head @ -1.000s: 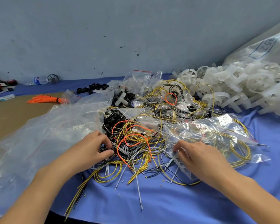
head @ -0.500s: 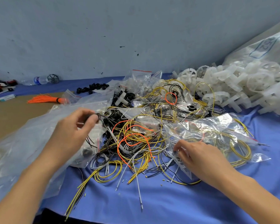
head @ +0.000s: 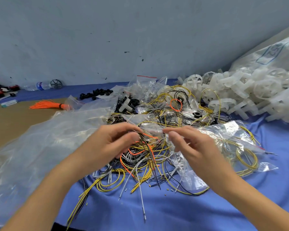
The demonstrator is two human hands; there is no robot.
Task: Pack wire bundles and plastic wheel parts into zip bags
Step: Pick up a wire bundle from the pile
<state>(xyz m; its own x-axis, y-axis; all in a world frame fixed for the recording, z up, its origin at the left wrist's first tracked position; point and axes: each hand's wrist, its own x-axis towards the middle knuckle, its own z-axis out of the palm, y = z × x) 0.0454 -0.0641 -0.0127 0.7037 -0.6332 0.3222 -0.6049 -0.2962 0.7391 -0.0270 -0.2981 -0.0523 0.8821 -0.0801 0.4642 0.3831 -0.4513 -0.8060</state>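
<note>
**Wires lifted toward a small bag over the pile**

The left hand (head: 110,144) pinches a thin bunch of dark wires (head: 146,144) between thumb and fingertips, holding it up so its ends trail down into the loose wire pile (head: 140,164) on the blue cloth (head: 157,210). The lift likely serves to pull this bunch free of the tangle. The right hand (head: 195,147) is raised just beside it, fingers curled, thumb and forefinger meeting at the edge of a small clear zip bag (head: 152,128); motion blur makes it hard to be sure, but it looks like a pinch on the bag's mouth. Held so close together, the two hands seem set up to feed the wires into the bag.

To the right lies a filled bag (head: 232,144) of yellow wire coils, apparently packed and set aside. To the left a large clear sheet bag (head: 40,147) spreads over the table. Behind the pile are more zip bags with red seal strips (head: 146,84) and black plastic rings (head: 95,94). The white wheel parts (head: 249,92) are heaped at the far right, spilling from a big sack (head: 274,52), within reach for later packing.

The sack bears a blue printed box with figures, too skewed to read. A bottle (head: 42,85) at the far left has a blue label, illegible. An orange wire bundle (head: 48,105) lies on the brown board.
</note>
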